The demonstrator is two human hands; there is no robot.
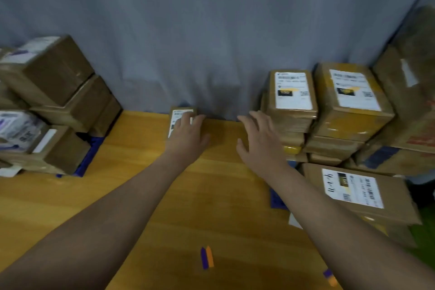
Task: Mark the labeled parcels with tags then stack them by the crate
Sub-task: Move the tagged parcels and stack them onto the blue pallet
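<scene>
1. On my feed the left hand [188,134] rests on a small labelled parcel [180,112] at the far edge of the wooden table [141,195], right against the grey curtain [188,30]. Its fingers lie fairly straight across the white label with the thumb out to the right, and I see no curl round the box (the frame is blurred).
2. The right hand [259,139] is spread wide, fingers apart, holding nothing. It is just left of a stack of labelled parcels [292,92]; I cannot tell whether it touches the stack.
3. A 2nd stack [353,99] stands close against the 1st on its right. A flat labelled parcel [357,190] lies nearer me, beside the right forearm.
4. Near me on the table lie 2 tags [207,258] side by side, 1 purple and 1 orange. Another such pair [329,276] sits at the bottom edge by the right forearm.
5. At the left stands a pile of brown boxes [51,70] with something blue [89,155] beneath it.
</scene>
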